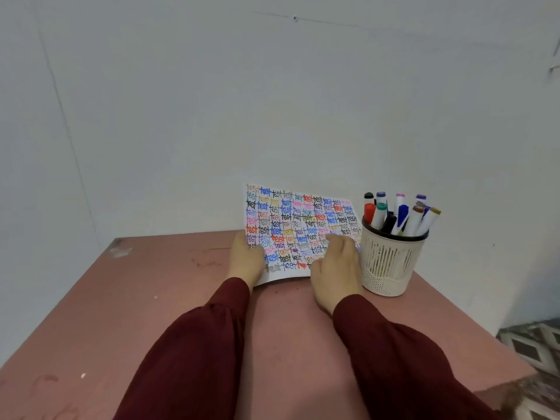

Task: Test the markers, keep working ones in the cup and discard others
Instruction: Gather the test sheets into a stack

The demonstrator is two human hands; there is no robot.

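Both arms, in dark red sleeves [197, 344], are reaching forward over the surface [151, 298]. The left hand [247, 262] is pinching the left edge of the test sheet [297, 213] — long axis left to right, far edge tilting up. The right hand [336, 268] is lying knuckles-up on the sheet's right side, fingers bent; whether they are gripping anything cannot be told. The markers [400, 215] are standing caps-up in the cup [389, 265] just beside it.

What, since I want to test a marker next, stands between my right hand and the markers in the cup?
Nothing visible does. The right hand holds the paper just left of the cup, and the markers stick up above its rim, free to reach from above.
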